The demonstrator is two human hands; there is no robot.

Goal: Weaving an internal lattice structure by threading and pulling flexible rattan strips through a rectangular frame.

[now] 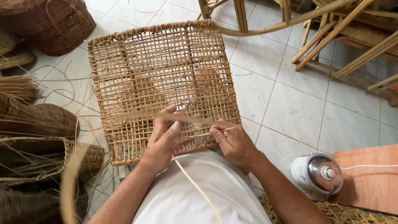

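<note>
Your right hand (234,143) pinches a thin pale rattan strip (195,118) lying crosswise, left to right, over the near edge of the square open-weave rattan panel (161,74). Your left hand (163,141) holds the same strip just beside it, fingers curled. The panel extends away from you across your lap.

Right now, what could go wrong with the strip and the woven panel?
1. The thin strip is pulled between the left hand and the right hand; it may snap or kink.
2. The panel is open-weave; a hard pull might shift its strands.
3. Loose strands nearby could tangle.
</note>
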